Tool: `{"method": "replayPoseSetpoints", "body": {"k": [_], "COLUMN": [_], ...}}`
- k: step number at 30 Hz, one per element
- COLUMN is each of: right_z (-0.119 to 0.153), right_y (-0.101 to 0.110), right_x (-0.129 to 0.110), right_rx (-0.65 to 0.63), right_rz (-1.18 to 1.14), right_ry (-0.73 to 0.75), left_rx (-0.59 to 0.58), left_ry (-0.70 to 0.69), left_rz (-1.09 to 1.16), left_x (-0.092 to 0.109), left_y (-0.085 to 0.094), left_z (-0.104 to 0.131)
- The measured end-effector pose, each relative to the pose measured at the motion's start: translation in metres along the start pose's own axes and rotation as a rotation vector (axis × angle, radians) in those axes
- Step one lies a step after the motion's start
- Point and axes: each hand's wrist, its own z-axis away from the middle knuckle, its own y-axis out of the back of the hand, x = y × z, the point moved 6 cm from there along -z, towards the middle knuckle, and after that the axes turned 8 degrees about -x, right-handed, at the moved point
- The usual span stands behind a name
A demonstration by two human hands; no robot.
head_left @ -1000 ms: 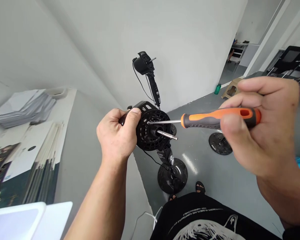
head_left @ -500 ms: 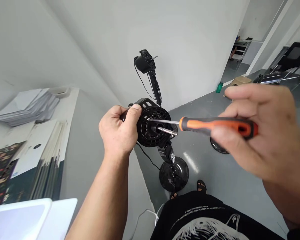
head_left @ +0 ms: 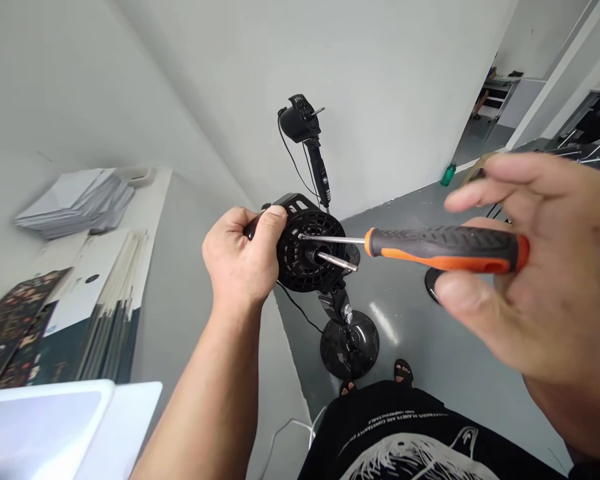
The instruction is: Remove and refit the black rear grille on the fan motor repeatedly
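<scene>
Step in hand looked like screw work on the fan: the left hand (head_left: 240, 263) gripped the black round plastic fan motor head (head_left: 293, 260), while the right hand (head_left: 550, 313) held the orange-and-dark-grey screwdriver (head_left: 445, 250) roughly level, its tip at a small fastener point on the slotted face, just beside the bare silver metal spindle (head_left: 337, 261). Motor head sat up on its stand, above the glossy black round base (head_left: 333, 353). Tightening or loosening: could not tell

Left thumb pressed on the housing's edge, other fingers curled behind, mostly hidden. Right upper fingers were spread clear of the handle, thumb along its underside, another finger partly behind; grip looked loose, firmness unclear. Next move probably called for a re-closed grip and another turn, tip kept seated and straight, motor head braced; a slip could have scratched the face

Versus the half-second-earlier frame: handle had rolled, dark ribbed side now to camera where orange had mostly shown; right fingers had opened more. Tip stayed at about the same spot, left hold near unchanged. Whole view had shifted a bit, so the motor head appeared slightly farther right
</scene>
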Motion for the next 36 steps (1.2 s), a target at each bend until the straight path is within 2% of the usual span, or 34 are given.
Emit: {"method": "replayPoseSetpoints", "body": {"k": [3, 7, 11, 13, 16, 18, 20, 23, 26, 31, 36], "right_z": [-0.002, -0.005, -0.003, -0.003, -0.004, -0.001, 0.001, 0.001, -0.004, -0.002, 0.003], "right_y": [0.0, 0.002, -0.002, -0.004, -0.003, -0.001, -0.004, -0.005, -0.002, -0.003, -0.006], "right_x": [-0.002, 0.005, -0.001, -0.005, 0.0, 0.005, 0.003, -0.002, 0.0, -0.005, -0.011], "right_rx": [-0.039, 0.005, -0.08, -0.121, -0.077, -0.049, -0.104, -0.187, -0.13, -0.033, -0.21], "right_rz": [0.042, 0.128, 0.08, 0.151, 0.26, 0.179, 0.085, 0.144, 0.193, -0.012, 0.161], "right_ry": [0.031, 0.009, 0.112, 0.175, 0.113, 0.033, 0.05, 0.163, 0.178, 0.08, 0.125], "left_rx": [-0.001, 0.003, 0.017, 0.031, 0.045, 0.045, 0.04, 0.043, 0.055, 0.053, 0.058], "left_ry": [0.004, -0.006, -0.014, -0.016, -0.012, -0.005, 0.0, -0.005, -0.006, -0.011, -0.016], "left_rz": [0.005, 0.008, 0.022, 0.024, 0.02, 0.019, 0.024, 0.029, 0.023, 0.037, 0.048], "left_x": [-0.001, 0.0, 0.0, -0.001, -0.001, -0.002, -0.002, -0.001, 0.001, -0.001, -0.007], "left_y": [0.0, -0.001, -0.002, -0.002, -0.002, -0.001, -0.001, -0.001, -0.001, -0.001, -0.001], "left_z": [0.0, 0.001, -0.001, -0.003, -0.004, -0.004, -0.004, -0.003, -0.002, -0.003, -0.006]}}
